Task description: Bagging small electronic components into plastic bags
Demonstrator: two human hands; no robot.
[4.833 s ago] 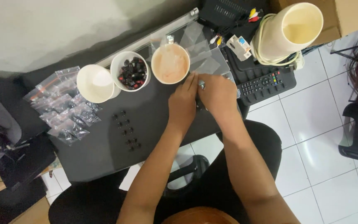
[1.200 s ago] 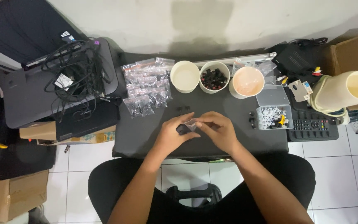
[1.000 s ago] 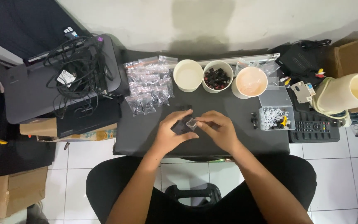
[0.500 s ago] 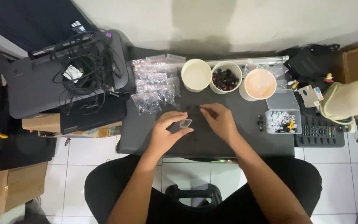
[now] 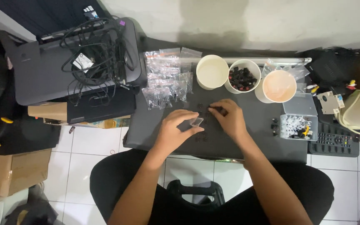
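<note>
A: What is held, and where?

B: A small clear bag [image 5: 196, 121] is pinched between the fingers of the left hand [image 5: 176, 130], above the middle of the grey table [image 5: 246, 137]. A small dark part [image 5: 216, 109] is touched by the right hand [image 5: 230, 118]; whether it is gripped cannot be told.

A: How much is counted, and where is room left?

B: Three paper cups [image 5: 212, 71] are lined along the far edge, with a heap of clear packets [image 5: 165, 83] to their left. Bare table is left near the front edge.

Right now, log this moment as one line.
left hand: holds small clear plastic bag | right hand: picks small dark part off grey table
</note>
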